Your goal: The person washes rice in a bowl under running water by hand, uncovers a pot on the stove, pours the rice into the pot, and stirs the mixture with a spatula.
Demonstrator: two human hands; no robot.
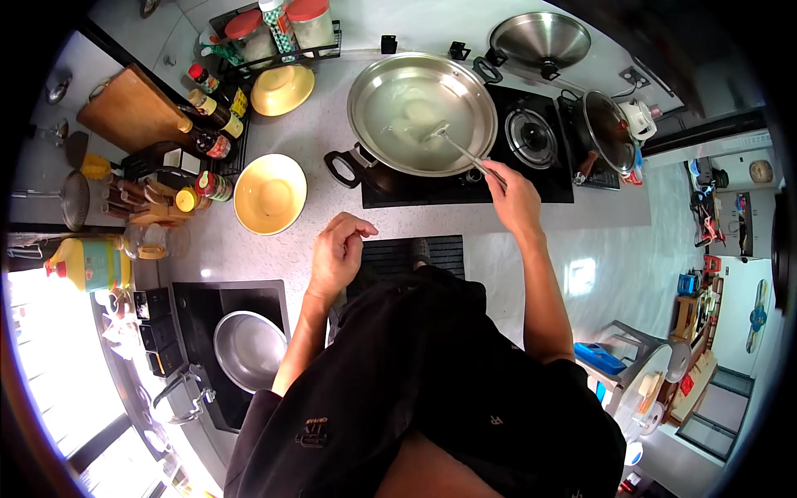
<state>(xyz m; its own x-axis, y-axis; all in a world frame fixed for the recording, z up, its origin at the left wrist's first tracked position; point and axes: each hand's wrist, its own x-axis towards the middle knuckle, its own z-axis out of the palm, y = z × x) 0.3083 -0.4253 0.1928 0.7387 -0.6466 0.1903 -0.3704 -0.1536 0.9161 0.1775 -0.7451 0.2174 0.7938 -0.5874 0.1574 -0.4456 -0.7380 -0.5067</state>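
A large steel pan [361, 124] with cloudy liquid and something pale in it stands on the black stove [465, 191]. My right hand [513, 197] is closed around the handle of a metal utensil [465, 153], whose head dips into the liquid near the pan's middle. Over the counter's front edge hangs my left hand [339, 249], its fingers curled and nothing visible in them. To the left of that hand, a yellow bowl [270, 194] rests on the counter.
A black sink [193, 311] holds a steel bowl [249, 350] at the lower left. Bottles [217, 116], a second yellow bowl [282, 90] and a cutting board [133, 112] are at the upper left. A glass-lidded pot [610, 133] stands right of the free burner [531, 139].
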